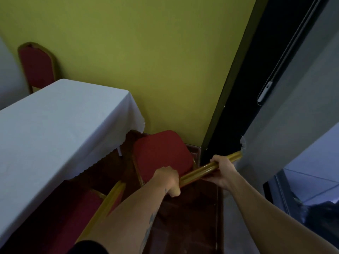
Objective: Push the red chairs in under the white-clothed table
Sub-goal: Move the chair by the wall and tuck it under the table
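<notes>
While your left hand [167, 177] and right hand [222, 168] clasp the red chair [161, 153] by its gold top rail [200, 170], a skewed push risks snagging the surface's white cloth [60, 121].

far chair [36, 66]: lower half hidden by table [55, 121] | near chair [88, 204]: seat partly under cloth

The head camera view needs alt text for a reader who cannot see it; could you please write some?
Both hands, left hand and right hand, grip the gold top rail of a red chair beside a white-clothed table against a green wall. Its seat is still out from under the table. Another red chair stands at the far end.
</notes>
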